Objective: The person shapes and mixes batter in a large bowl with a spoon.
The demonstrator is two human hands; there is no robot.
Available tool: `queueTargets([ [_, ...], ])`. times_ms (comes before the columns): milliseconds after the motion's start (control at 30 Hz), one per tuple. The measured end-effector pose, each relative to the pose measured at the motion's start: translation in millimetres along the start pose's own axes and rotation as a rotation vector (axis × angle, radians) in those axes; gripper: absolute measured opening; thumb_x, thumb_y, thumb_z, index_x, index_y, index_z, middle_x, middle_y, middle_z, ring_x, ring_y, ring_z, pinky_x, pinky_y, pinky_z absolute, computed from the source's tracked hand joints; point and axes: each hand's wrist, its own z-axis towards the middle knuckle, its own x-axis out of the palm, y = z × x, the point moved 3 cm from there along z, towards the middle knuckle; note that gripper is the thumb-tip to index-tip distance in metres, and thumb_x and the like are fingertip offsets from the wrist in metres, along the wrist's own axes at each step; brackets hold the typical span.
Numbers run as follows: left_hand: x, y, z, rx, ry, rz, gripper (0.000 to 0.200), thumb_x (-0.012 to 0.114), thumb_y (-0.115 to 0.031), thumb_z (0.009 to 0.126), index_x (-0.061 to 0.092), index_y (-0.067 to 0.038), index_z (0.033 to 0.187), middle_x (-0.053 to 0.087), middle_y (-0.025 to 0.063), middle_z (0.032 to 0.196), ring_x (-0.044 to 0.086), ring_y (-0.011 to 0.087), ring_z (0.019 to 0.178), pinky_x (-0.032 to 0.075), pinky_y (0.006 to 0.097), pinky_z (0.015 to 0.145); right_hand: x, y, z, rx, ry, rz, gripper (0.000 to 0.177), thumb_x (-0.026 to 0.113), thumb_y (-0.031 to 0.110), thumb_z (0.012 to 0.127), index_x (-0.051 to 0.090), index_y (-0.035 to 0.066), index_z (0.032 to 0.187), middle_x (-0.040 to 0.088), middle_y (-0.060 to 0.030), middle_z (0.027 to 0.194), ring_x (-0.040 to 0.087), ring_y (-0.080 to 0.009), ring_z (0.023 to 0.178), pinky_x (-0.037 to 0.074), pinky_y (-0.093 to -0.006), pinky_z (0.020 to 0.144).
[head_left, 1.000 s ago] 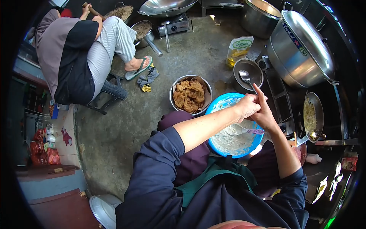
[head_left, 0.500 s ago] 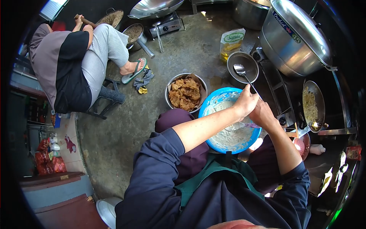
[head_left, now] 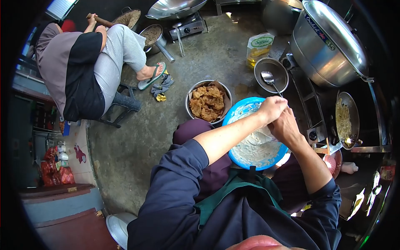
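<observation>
A blue basin (head_left: 234, 155) holds thick, pale batter (head_left: 254, 148). Above its upper right part, my left hand (head_left: 273, 109) is closed and touches my right hand; what its fingers hold is hidden. My right hand (head_left: 286, 127) is closed round a spatula, mostly hidden now, whose blade reaches toward the batter. Just beyond the hands, a metal ladle (head_left: 268, 77) leans in a steel bowl (head_left: 259, 85), its handle ending near my fingers. Left of the basin, fried pieces (head_left: 207, 102) fill a lined metal bowl (head_left: 187, 109).
A seated co-worker (head_left: 75, 71) at the left stirs a pan (head_left: 127, 18). An oil pouch (head_left: 259, 48) stands beyond the steel bowl. At the right are a large pot (head_left: 321, 50) and a frying pan (head_left: 354, 121); a wok (head_left: 175, 9) sits at the back.
The whole view has shifted slightly, so things appear farther right and lower. My left hand lies more over my right hand, and the spatula's handle shows less.
</observation>
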Motion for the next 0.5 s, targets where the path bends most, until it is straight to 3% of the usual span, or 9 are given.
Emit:
queueTargets([
  [67, -6.4, -8.2, 6.0, 0.064, -0.094, -0.164, 0.021, 0.054, -0.018, 0.087, 0.063, -0.001, 0.095, 0.064, 0.0029, 0.084, 0.059, 0.0100, 0.080, 0.046, 0.0242, 0.075, -11.2, 7.4, 6.7, 0.015, -0.056, 0.008, 0.023, 0.061, 0.006, 0.068, 0.060, 0.002, 0.091, 0.057, -0.0164, 0.097, 0.053, -0.0324, 0.090, 0.040, -0.0424, 0.074],
  [167, -16.2, -13.0, 15.2, -0.110, -0.064, -0.496, 0.037, 0.051, -0.027, 0.088, 0.053, 0.001, 0.111, 0.058, 0.0138, 0.107, 0.059, 0.0226, 0.091, 0.048, 0.0363, 0.082, -17.3, 12.1, 13.8, 0.070, -0.136, 0.129, 0.032, 0.058, 0.003, 0.067, 0.058, 0.000, 0.099, 0.053, -0.0177, 0.108, 0.052, -0.0331, 0.093, 0.040, -0.0434, 0.076],
  [200, -14.1, -15.5, 15.8, -0.145, -0.018, -0.612, 0.049, 0.049, -0.035, 0.087, 0.044, 0.001, 0.119, 0.050, 0.0179, 0.117, 0.056, 0.0296, 0.098, 0.047, 0.0438, 0.085, -18.7, 13.7, 14.6, 0.105, -0.063, 0.158, 0.047, 0.056, 0.002, 0.065, 0.051, -0.002, 0.111, 0.049, -0.0207, 0.120, 0.048, -0.0353, 0.109, 0.037, -0.0452, 0.091],
  [300, -15.4, -29.6, 6.7, -0.221, -0.107, -0.792, 0.053, 0.049, -0.040, 0.086, 0.043, 0.001, 0.120, 0.050, 0.0176, 0.118, 0.055, 0.0304, 0.100, 0.046, 0.0450, 0.088, -16.3, 18.5, 13.9, 0.049, 0.040, -0.110, 0.063, 0.057, 0.004, 0.062, 0.042, -0.004, 0.123, 0.041, -0.0226, 0.131, 0.035, -0.0356, 0.126, 0.025, -0.0476, 0.105],
  [333, -14.1, -31.9, 4.4, -0.264, -0.142, -0.801, 0.051, 0.048, -0.042, 0.085, 0.046, 0.000, 0.113, 0.052, 0.0173, 0.113, 0.055, 0.0306, 0.100, 0.044, 0.0469, 0.089, -9.9, 16.3, 11.9, 0.085, 0.139, -0.133, 0.075, 0.059, 0.007, 0.063, 0.031, -0.005, 0.132, 0.034, -0.0219, 0.138, 0.026, -0.0340, 0.133, 0.012, -0.0536, 0.109],
  [433, -8.5, -10.2, 3.3, -0.358, 0.152, -0.734, 0.044, 0.049, -0.042, 0.086, 0.049, -0.003, 0.106, 0.055, 0.0154, 0.108, 0.054, 0.0271, 0.102, 0.043, 0.0456, 0.090, 2.2, 9.6, 8.8, 0.143, 0.136, -0.259, 0.078, 0.060, 0.009, 0.065, 0.029, -0.003, 0.135, 0.034, -0.0202, 0.138, 0.030, -0.0332, 0.131, 0.014, -0.0585, 0.107],
  [467, -2.0, -3.5, 0.9, -0.355, 0.243, -0.685, 0.034, 0.050, -0.038, 0.087, 0.051, -0.007, 0.100, 0.058, 0.0120, 0.104, 0.053, 0.0233, 0.104, 0.042, 0.0415, 0.091, -1.9, 8.5, 11.4, 0.160, 0.151, -0.217, 0.078, 0.060, 0.010, 0.067, 0.028, 0.000, 0.137, 0.038, -0.0192, 0.135, 0.033, -0.0334, 0.128, 0.014, -0.0620, 0.105],
  [500, 6.5, -10.6, -12.9, -0.344, 0.103, -0.558, 0.029, 0.049, -0.034, 0.089, 0.054, -0.008, 0.102, 0.058, 0.0099, 0.108, 0.052, 0.0204, 0.107, 0.041, 0.0367, 0.092, -2.0, 4.0, 10.9, 0.167, 0.147, -0.245, 0.078, 0.061, 0.009, 0.066, 0.029, 0.002, 0.138, 0.046, -0.0173, 0.127, 0.042, -0.0317, 0.121, 0.023, -0.0542, 0.105],
])
